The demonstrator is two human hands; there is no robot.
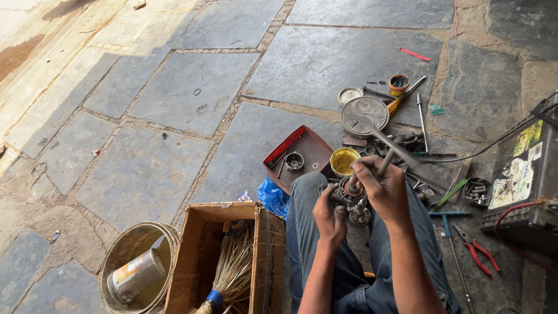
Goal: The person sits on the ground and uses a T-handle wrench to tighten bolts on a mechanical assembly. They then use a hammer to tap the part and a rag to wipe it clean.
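Note:
My right hand [385,189] grips the handle of a long metal tool [390,152] that points down into a round metal machine part [352,200] resting between my knees. My left hand [329,215] holds that machine part from the left side, fingers closed around it. I sit on stone paving in blue trousers. Just beyond the part stand a small yellow tin [343,161] and a dark red tray [305,154] with a few small metal pieces.
A round metal cover [364,115], small tins, screwdrivers and loose tools lie ahead. Red-handled pliers [479,253] and a battery box [526,174] with cables are at the right. A cardboard box [229,256] with a broom and a metal bucket [136,267] stand at the left.

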